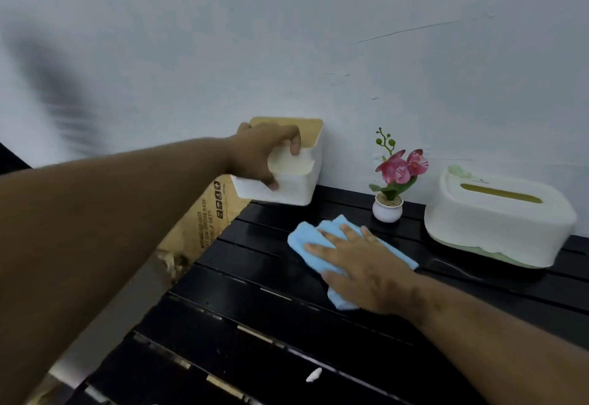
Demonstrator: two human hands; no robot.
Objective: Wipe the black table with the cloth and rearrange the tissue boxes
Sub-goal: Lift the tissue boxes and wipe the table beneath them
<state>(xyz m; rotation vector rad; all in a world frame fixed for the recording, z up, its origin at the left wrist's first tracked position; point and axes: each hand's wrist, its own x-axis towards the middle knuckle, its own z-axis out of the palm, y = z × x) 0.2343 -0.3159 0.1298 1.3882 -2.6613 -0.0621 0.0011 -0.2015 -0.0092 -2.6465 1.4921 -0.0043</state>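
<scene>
My left hand (263,152) grips a white tissue box with a wooden lid (299,178) and holds it lifted above the far left corner of the black slatted table (255,318), close to the wall. My right hand (363,267) lies flat with straight fingers on a light blue cloth (309,239), pressing it onto the table top just below the lifted box. A second tissue box (497,223), white with a pale green base and a slot on top, stands on the table at the far right.
A small white pot with a pink artificial orchid (390,188) stands against the wall between the two boxes. A cardboard carton (204,223) leans beside the table's left edge. A white scrap (314,374) lies on the near slats. The white wall runs along the table's back.
</scene>
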